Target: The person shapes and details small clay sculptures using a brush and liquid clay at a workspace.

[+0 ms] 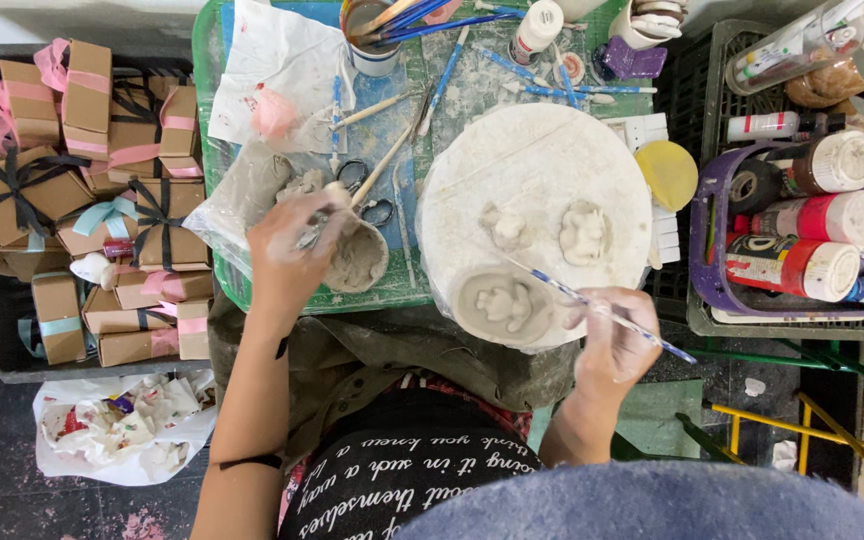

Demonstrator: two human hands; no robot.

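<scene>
Overhead view of a craft bench. The person's right hand [614, 345] is pinching a thin blue-handled modelling tool [592, 303] closed between the fingers, its tip reaching toward a small oval grey clay dish holding a moulded figure [505, 303]. The dish is sitting at the near edge of a round white work board [542, 160], touching it, just beside the right hand. The left hand [292, 250] is curling around a small clay-smeared cup of wet grey slip [357, 260] on the green cutting mat [214, 120], while also gripping a slim metal tool; fingers closed. Two further small pale clay figures [584, 232] are resting on the board. Brown gift boxes tied with ribbon [82, 200] are filling a tray to the left; paint bottles in a purple basket [802, 215] are standing to the right. The clay dish is judged soft, damp and easily dented; support is best taken beneath its base or outer rim, never on the relief
</scene>
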